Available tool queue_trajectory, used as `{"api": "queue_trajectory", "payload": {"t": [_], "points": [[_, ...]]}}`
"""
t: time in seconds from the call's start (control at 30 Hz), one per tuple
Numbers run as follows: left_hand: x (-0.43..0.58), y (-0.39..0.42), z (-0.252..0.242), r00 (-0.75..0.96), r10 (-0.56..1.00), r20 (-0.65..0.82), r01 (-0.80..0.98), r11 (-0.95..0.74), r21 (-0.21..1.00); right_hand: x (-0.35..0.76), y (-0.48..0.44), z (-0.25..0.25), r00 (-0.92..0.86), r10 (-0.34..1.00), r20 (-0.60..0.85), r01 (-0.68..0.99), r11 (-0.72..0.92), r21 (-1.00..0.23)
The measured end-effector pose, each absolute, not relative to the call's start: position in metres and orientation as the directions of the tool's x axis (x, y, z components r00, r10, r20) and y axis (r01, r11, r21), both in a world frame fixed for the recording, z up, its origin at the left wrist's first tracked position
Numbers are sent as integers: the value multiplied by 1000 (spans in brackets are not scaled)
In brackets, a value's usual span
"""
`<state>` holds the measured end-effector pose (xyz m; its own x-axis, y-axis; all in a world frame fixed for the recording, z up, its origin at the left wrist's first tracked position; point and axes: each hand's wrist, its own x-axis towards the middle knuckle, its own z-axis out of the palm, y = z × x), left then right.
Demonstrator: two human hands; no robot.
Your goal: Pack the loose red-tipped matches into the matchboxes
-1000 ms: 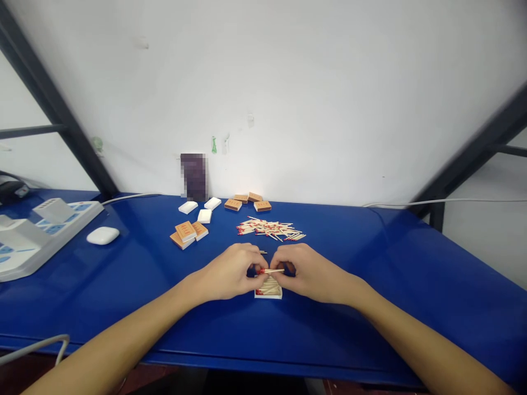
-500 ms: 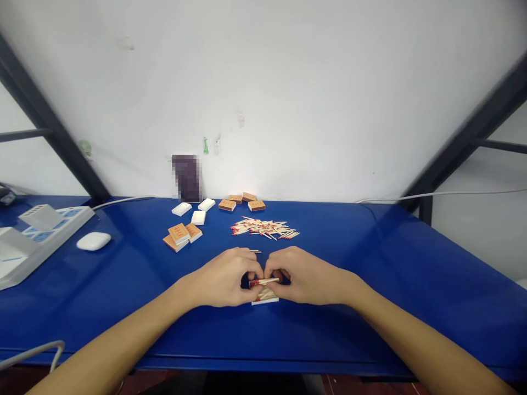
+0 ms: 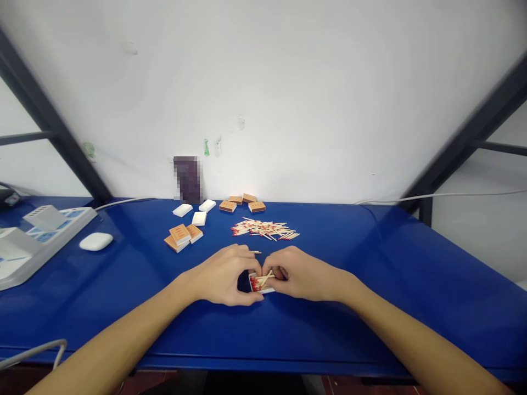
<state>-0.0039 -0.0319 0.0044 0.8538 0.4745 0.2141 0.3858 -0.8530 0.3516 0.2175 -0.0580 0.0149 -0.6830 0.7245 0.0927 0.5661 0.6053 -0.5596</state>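
Note:
A small white matchbox tray point(image 3: 269, 291) holding red-headed matches point(image 3: 257, 282) lies between my hands near the middle of the blue table. My left hand point(image 3: 228, 277) grips the tray, thumb at its near side and index finger at its far side. Over the tray's right part, my right hand point(image 3: 302, 275) has thumb and fingers closed on some matches that lie slanted there; how many is hidden. Behind my left fingertips a couple of matches point(image 3: 256, 252) rest on the table. Farther back spreads a loose pile of matches point(image 3: 265, 228).
Several orange matchboxes point(image 3: 257, 206) stand by the wall, and more orange boxes point(image 3: 180, 235) are stacked at left. White trays point(image 3: 199, 218) lie behind that stack. A white earbud case point(image 3: 96, 241) and a power strip point(image 3: 57, 238) occupy the left side.
My left thumb has shifted down to the tray's near edge, exposing the match heads. The matches on top, level before, now lie slanted under my right fingers.

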Motion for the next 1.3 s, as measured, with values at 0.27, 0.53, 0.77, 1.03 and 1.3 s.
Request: {"api": "queue_trajectory", "payload": {"t": [0.27,0.53,0.77,1.03,1.3], "points": [[-5,-28,4,850,481,213,407,-858,313,218,-54,11,-661,742,114,562,590,-580],[-10,-15,-1,810,517,276,436,-847,306,214,-43,-8,-579,752,317,540,644,-542],[-9,-15,-2,802,530,276,442,-836,324,212,-39,-16,-570,749,339,534,651,-540],[-7,-14,-1,800,532,279,452,-839,303,210,-38,-18,-541,798,266,516,564,-645],[-8,-16,-2,801,529,281,467,-845,260,212,-36,-15,-462,795,392,528,602,-599]]}}
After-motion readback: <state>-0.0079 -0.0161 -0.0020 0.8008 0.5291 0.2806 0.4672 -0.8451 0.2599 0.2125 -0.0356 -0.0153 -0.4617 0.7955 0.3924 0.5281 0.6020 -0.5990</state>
